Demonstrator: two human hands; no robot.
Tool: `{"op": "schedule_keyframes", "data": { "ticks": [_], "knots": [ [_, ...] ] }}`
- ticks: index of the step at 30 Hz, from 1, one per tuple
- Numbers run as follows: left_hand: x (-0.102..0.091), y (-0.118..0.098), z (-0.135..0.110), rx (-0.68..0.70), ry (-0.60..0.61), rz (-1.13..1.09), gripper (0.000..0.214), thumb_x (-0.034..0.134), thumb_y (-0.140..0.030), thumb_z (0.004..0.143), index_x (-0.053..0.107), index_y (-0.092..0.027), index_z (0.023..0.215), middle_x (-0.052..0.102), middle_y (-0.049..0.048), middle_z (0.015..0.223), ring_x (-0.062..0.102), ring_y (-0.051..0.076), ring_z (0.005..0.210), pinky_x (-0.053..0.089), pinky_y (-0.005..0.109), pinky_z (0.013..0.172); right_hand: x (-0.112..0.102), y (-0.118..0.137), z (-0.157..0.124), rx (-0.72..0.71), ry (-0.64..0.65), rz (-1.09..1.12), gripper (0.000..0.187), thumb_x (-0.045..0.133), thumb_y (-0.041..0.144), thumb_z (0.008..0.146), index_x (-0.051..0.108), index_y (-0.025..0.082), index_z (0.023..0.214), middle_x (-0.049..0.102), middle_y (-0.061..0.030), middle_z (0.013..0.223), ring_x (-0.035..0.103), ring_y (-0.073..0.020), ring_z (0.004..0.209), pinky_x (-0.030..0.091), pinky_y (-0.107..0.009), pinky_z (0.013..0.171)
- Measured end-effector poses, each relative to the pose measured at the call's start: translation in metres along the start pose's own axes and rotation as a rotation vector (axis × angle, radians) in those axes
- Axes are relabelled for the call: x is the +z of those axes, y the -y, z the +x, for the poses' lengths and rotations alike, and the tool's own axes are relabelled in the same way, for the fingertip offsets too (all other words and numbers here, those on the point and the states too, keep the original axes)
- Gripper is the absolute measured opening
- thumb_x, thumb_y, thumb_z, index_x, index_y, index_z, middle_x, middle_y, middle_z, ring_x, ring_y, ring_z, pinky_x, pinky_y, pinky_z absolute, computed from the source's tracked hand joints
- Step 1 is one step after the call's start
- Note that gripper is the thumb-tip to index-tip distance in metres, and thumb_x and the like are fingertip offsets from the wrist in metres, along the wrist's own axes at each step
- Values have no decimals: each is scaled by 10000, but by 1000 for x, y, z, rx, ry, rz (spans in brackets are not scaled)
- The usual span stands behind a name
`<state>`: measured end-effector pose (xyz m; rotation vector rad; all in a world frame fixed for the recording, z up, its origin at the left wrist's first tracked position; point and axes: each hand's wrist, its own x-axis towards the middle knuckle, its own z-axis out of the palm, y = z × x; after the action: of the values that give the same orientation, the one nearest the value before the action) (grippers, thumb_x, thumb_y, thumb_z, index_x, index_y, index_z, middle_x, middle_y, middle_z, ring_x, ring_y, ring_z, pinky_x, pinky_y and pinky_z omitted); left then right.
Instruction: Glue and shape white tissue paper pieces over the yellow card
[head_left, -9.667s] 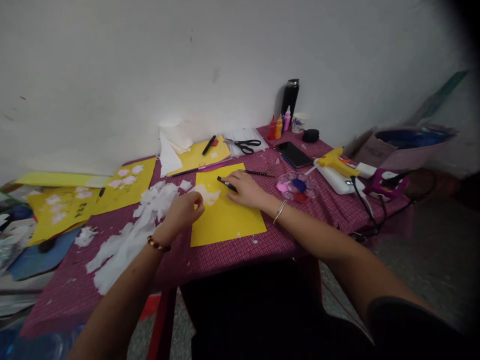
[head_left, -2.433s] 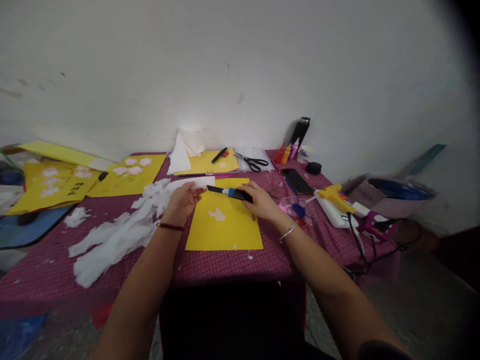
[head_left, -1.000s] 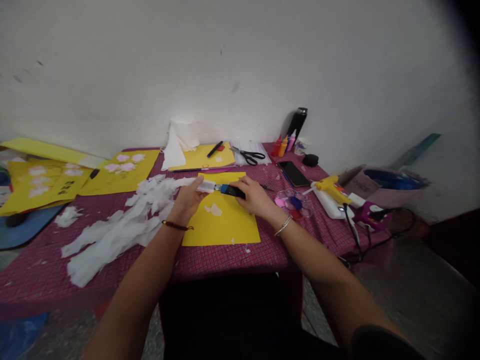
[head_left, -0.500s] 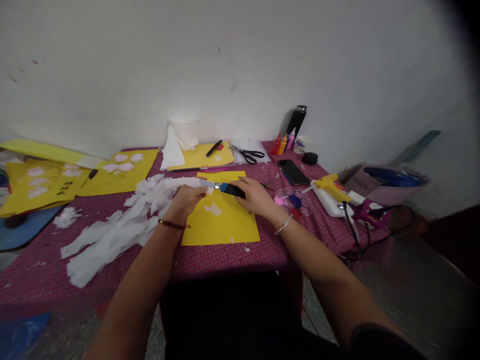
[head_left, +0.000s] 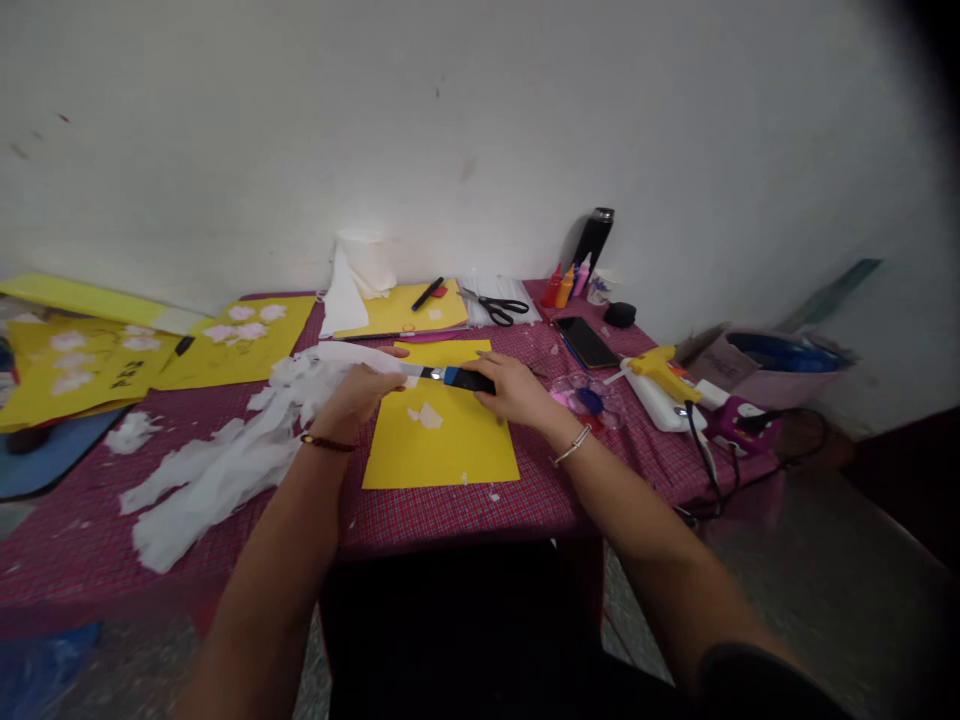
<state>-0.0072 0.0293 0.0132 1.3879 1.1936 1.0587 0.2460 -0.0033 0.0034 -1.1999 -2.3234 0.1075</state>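
Note:
My right hand (head_left: 517, 392) is closed round the black and blue handle of a knife (head_left: 470, 379), its pale blade pointing left. The blade meets the end of a white paper strip (head_left: 352, 352), which my left hand (head_left: 358, 392) pinches near that end; the fingertips are partly hidden. Both hands are over the upper part of a yellow paper sheet (head_left: 442, 455). Small pale paper scraps (head_left: 430, 415) lie on the sheet. From the strip, a heap of crumpled white paper (head_left: 225, 475) spreads leftward over the table.
Scissors (head_left: 499, 308), a black marker (head_left: 427, 294) and a paper roll (head_left: 367, 262) are at the back. To the right lie a phone (head_left: 586, 343), a paint palette (head_left: 589, 402) and a yellow glue gun (head_left: 664, 375). Yellow sheets with pink flowers (head_left: 247, 330) are at left.
My left hand has shifted slightly left along the paper strip, its wrist turning a little. The knife in my right hand has moved slightly right.

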Motion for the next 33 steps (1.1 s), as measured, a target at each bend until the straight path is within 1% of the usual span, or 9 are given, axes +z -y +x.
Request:
{"op": "schedule_keyframes", "data": {
  "ticks": [4, 7, 10, 13, 17, 21, 24, 28, 33],
  "knots": [
    [11, -1, -2, -26, -27, -87, 418, 744, -205, 599, 667, -164, 1008, 600, -42, 605, 547, 129, 576, 393, 236, 537, 2, 4, 0, 11, -25, -17, 429, 596, 121, 806, 607, 172, 1231, 646, -110, 1118, 589, -245, 1042, 453, -391, 924],
    [20, 1, -3, -17, -49, -145, 476, 773, -218, 584, 638, -160, 1037, 619, -38, 651, 550, 119, 590, 413, 234, 561, 3, 7, -1, 5, -41, -28, 436, 604, 112, 796, 610, 175, 1228, 649, -110, 1114, 584, -252, 1061, 441, -397, 952],
    [22, 3, -4, -28, 18, -118, 555, 781, -216, 567, 622, -161, 1095, 626, -33, 668, 550, 121, 579, 415, 241, 560, 4, 8, -1, -5, -37, -30, 442, 603, 113, 796, 609, 179, 1233, 650, -110, 1117, 583, -258, 1067, 440, -400, 955],
    [18, 5, -4, -46, 92, -98, 584, 768, -221, 580, 615, -165, 1140, 626, -30, 669, 552, 124, 571, 410, 243, 553, 4, 7, -1, -13, -26, -23, 444, 596, 113, 799, 606, 168, 1240, 651, -114, 1116, 581, -262, 1074, 443, -400, 950],
    [6, 9, 1, -41, 152, -82, 629, 758, -200, 582, 608, -179, 1193, 610, -44, 643, 533, 122, 552, 366, 231, 517, 0, 3, -1, -37, -1, -13, 446, 594, 113, 796, 606, 162, 1239, 647, -111, 1122, 582, -259, 1066, 447, -389, 933],
    [-4, 8, 3, 16, 134, -58, 573, 746, -175, 610, 638, -169, 1173, 601, -37, 619, 515, 129, 543, 343, 240, 504, -4, 0, -1, -33, 14, 23, 448, 598, 108, 789, 607, 164, 1234, 643, -104, 1102, 595, -239, 1003, 457, -357, 879],
    [-3, 5, 1, 24, 124, -57, 550, 745, -151, 622, 651, -165, 1164, 601, -36, 608, 507, 128, 532, 343, 246, 503, -4, 0, -1, -35, 10, 40, 444, 598, 110, 792, 604, 166, 1233, 637, -104, 1096, 589, -237, 1004, 453, -357, 877],
    [8, 5, 0, -25, 93, -213, 531, 769, -129, 588, 663, -169, 1106, 627, -33, 644, 537, 119, 565, 389, 232, 530, 0, 1, -1, -33, -4, 55, 446, 598, 117, 800, 596, 177, 1242, 630, -98, 1095, 580, -236, 1018, 454, -367, 888],
    [22, 18, 5, -57, 106, -454, 567, 818, -106, 521, 650, -155, 1060, 655, -24, 708, 573, 97, 622, 436, 205, 587, 2, 1, -1, -20, -22, 65, 457, 600, 98, 791, 597, 186, 1239, 636, -90, 1088, 582, -227, 1004, 456, -373, 893]
  ]
}}
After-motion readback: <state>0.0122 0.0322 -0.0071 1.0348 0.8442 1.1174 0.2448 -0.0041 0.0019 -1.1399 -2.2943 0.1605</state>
